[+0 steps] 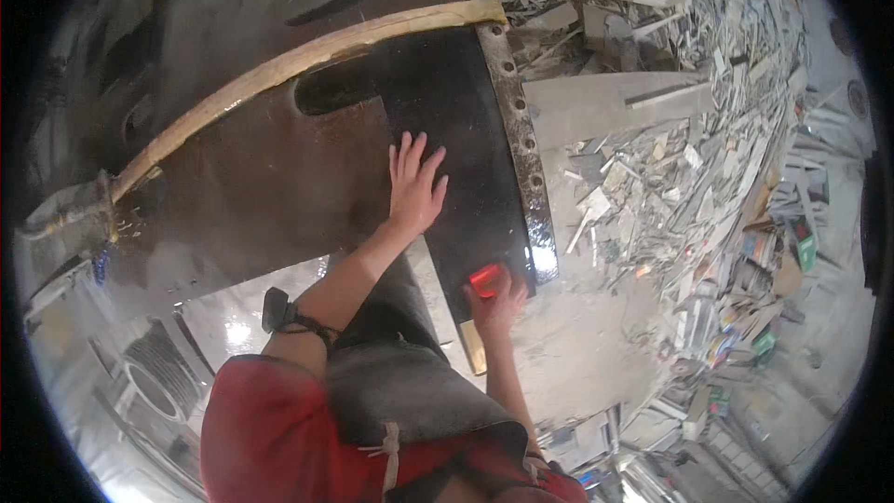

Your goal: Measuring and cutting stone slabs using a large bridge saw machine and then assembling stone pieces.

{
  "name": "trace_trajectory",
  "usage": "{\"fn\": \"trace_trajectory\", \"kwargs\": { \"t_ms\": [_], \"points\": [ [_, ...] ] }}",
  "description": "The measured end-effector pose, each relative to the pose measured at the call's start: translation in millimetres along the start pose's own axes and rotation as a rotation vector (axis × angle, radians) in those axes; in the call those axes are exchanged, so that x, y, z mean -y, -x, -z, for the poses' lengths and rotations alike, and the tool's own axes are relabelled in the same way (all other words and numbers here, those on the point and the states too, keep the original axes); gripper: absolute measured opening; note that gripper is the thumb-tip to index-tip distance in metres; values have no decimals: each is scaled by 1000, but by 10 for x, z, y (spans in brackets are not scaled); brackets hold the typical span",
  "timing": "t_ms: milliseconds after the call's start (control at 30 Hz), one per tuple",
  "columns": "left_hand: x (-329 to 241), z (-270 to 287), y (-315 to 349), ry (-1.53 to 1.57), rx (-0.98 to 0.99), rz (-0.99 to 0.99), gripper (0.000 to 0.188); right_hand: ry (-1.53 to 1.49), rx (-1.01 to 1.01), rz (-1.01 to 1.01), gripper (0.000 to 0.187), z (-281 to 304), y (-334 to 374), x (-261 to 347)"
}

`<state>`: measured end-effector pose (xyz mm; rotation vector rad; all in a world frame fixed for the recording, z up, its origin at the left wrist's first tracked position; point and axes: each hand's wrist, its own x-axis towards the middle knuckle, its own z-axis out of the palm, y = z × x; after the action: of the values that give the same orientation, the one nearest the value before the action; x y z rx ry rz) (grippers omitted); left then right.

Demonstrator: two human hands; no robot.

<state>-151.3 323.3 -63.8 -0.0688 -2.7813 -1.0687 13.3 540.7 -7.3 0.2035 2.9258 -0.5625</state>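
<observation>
My left hand (415, 188) lies flat with its fingers spread on a black sheet (456, 121), beside the edge of a brown board (270, 177). Closer to my body, at the near end of the same sheet, my right hand (500, 302) is closed around a bright red block-like object (483, 280). What kind of thing it is does not show clearly. Along the sheet's right side runs a metal strip with round holes (520, 121). A piece of light wood (474, 346) shows under the sheet's near end.
A curved, pale wooden edging (307, 54) crosses beyond the brown board. Heaps of broken scraps (643, 177) cover the floor on the right, with more offcuts (745, 307) further along. At the lower left stands a round, ribbed object (160, 374). A dark apron (400, 382) hangs at my front.
</observation>
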Motion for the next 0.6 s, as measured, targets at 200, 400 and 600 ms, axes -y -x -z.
{"fn": "trace_trajectory", "kwargs": {
  "t_ms": [200,400,600],
  "points": [
    [-3,-28,-16,-2,-62,61,41,-1074,49,-839,69,-265,401,-544],
    [117,-72,-101,-5,-121,25,32,-827,175,-542,48,-433,199,-553],
    [78,-115,-223,-30,-139,31,27,-894,165,-499,51,-544,165,-744]
  ]
}}
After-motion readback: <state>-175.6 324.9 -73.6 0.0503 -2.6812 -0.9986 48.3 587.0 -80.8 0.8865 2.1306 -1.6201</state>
